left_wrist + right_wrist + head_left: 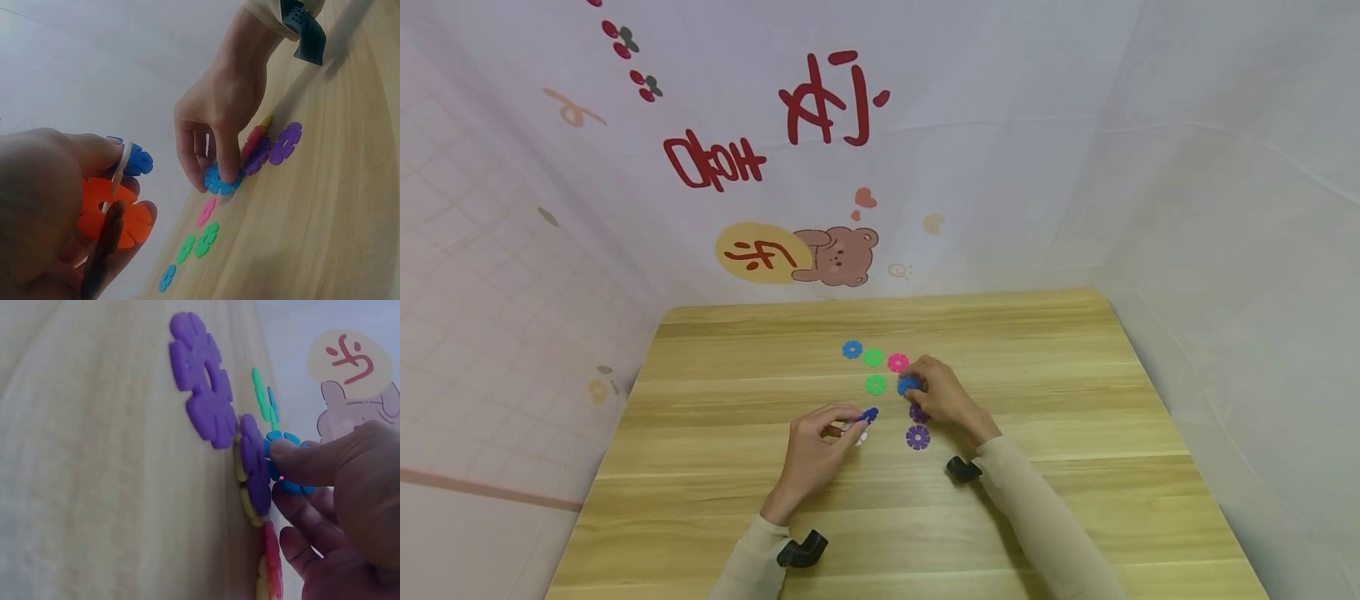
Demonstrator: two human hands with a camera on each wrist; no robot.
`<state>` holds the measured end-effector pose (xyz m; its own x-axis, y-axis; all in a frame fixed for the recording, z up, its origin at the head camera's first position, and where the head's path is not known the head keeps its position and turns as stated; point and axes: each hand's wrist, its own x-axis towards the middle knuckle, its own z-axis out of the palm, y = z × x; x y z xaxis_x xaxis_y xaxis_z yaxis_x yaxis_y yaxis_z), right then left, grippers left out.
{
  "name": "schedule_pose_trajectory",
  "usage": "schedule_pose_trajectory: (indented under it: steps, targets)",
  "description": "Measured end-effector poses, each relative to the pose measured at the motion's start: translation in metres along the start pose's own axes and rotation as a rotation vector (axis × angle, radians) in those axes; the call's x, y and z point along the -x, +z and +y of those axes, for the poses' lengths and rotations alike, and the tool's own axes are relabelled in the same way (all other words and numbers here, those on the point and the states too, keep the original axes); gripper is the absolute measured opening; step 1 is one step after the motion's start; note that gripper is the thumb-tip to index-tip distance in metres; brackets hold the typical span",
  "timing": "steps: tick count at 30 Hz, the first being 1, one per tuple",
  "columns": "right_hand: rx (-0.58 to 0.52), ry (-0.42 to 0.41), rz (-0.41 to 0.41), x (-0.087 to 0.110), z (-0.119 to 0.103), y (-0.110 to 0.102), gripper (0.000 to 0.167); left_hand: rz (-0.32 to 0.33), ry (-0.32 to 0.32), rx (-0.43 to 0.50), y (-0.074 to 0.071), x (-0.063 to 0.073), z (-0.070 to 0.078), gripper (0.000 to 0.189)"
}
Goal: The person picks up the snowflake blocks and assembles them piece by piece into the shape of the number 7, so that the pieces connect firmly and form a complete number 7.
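My left hand (816, 446) holds a small cluster of joined plastic snowflake discs. In the left wrist view, a dark blue disc (140, 162) is pinched at the thumb, with a white disc (124, 165) edge-on across it. An orange disc (137, 215) and a dark edge-on piece (103, 256) sit lower in that hand. With thumb and fingers, my right hand (947, 393) pinches a light blue snowflake disc (219, 181), low over the table; whether it touches the wood I cannot tell. Beside that disc lies a purple disc (253, 462) over a yellow one (240, 465).
On the wooden table (737, 358) lie a blue disc (852, 349), two green discs (874, 385) and a pink disc (898, 362) beyond the hands. Another purple disc (917, 437) lies nearer me. A red disc (272, 559) appears edge-on below the right hand. Printed cloth (985, 150) surrounds the table.
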<state>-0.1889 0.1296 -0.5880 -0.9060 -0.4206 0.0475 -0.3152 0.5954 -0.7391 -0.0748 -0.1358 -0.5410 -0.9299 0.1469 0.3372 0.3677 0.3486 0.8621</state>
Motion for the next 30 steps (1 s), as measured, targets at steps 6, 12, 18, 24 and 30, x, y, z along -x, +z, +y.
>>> schedule_pose_trajectory:
  steps: [6, 12, 18, 24, 30]
  targets:
    - [-0.115, 0.032, 0.087, 0.010, 0.002, -0.005, 0.020, -0.004, 0.007, -0.003, 0.002, -0.001, 0.001, 0.010]
    - [-0.275, 0.033, 0.142, 0.026, -0.003, -0.013, 0.012, -0.010, 0.021, -0.001, 0.005, -0.004, 0.003, 0.009]
    - [-0.420, -0.001, 0.168, 0.044, -0.011, -0.024, 0.013, -0.018, 0.063, -0.035, 0.010, -0.008, 0.004, 0.009]
    - [-0.541, 0.023, 0.169, 0.058, -0.020, -0.030, 0.015, -0.031, 0.119, -0.052, 0.015, -0.012, 0.005, 0.012]
    - [-0.641, 0.050, 0.162, 0.068, -0.032, -0.036, 0.016, -0.052, 0.136, -0.040, 0.021, -0.017, 0.010, 0.013]
